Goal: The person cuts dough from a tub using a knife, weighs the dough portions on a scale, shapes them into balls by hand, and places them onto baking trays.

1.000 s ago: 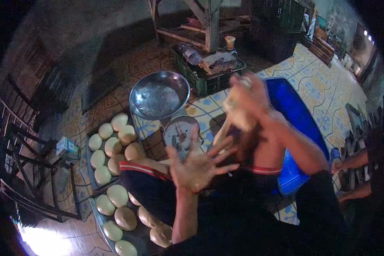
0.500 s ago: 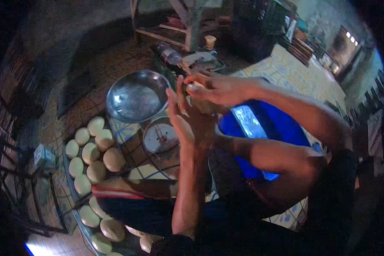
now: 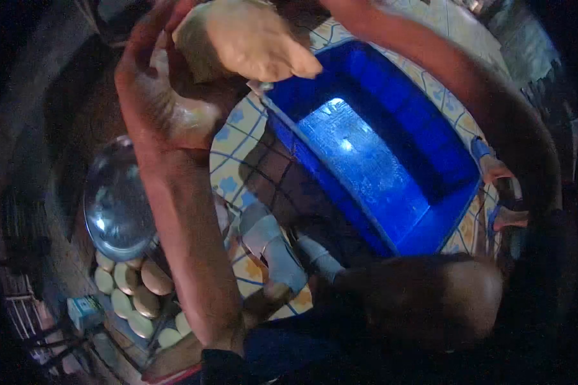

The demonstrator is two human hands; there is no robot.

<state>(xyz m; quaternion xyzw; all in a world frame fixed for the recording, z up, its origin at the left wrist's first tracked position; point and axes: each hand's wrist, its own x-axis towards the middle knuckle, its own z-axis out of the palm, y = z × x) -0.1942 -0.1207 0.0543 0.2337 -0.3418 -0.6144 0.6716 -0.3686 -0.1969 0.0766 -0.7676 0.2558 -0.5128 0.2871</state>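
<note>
A large pale lump that looks like dough (image 3: pixel 244 38) hangs at the top of the view, its lower end drooping to a soft point over the near corner of a blue plastic bin (image 3: pixel 443 102). My left hand (image 3: pixel 167 83) is bent around the left side of this lump, with its fingers partly hidden behind it and cut off by the top edge. My right forearm reaches in from the right and leaves the frame at the top, so the right hand itself is out of sight.
A shiny metal bowl (image 3: pixel 112 205) stands left of my left forearm. Several round pale dough pieces (image 3: pixel 135 295) lie below it, beside a small teal-and-white box (image 3: pixel 85 312). My bent knee (image 3: pixel 456 289) is at the front. Patterned tiles (image 3: pixel 228 160) cover the floor.
Both hands have parted from each other and moved up in the view. The large pale lump now shows by the left hand. The camera has turned, bringing the blue bin's inside into sight.
</note>
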